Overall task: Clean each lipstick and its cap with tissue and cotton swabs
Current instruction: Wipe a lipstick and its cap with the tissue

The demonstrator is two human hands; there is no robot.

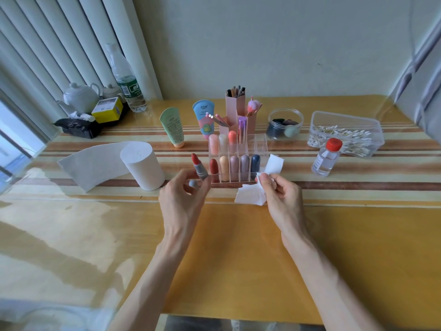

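Lipstick (199, 167) uncapped, pinched by left fingers (181, 180) before the organizer (260, 144), tissue (250, 195) grasped by right fingers (265, 181); wiping probably next.

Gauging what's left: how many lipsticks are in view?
10: the open red lipstick in the left hand; five capped in the clear acrylic organiser's front row, four in its back row. Others may hide.

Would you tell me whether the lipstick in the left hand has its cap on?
No, the lipstick in the left hand shows its bare red bullet.
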